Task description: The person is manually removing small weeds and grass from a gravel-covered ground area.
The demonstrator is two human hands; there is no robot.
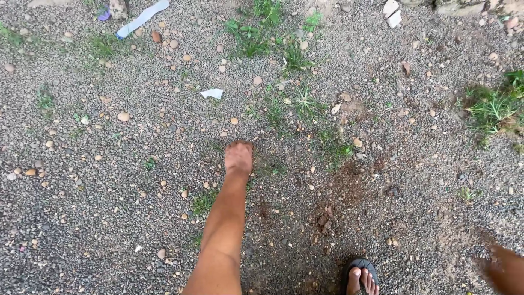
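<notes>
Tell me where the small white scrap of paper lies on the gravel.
In the head view, the white paper scrap lies on the gravel upper left of centre, beyond the left hand pressed to the ground, left of the grass tufts.

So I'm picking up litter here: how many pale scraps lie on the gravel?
2: a long pale strip at the top left, and a small white scrap beyond the left hand. Smaller bits may hide among the pebbles.
</notes>
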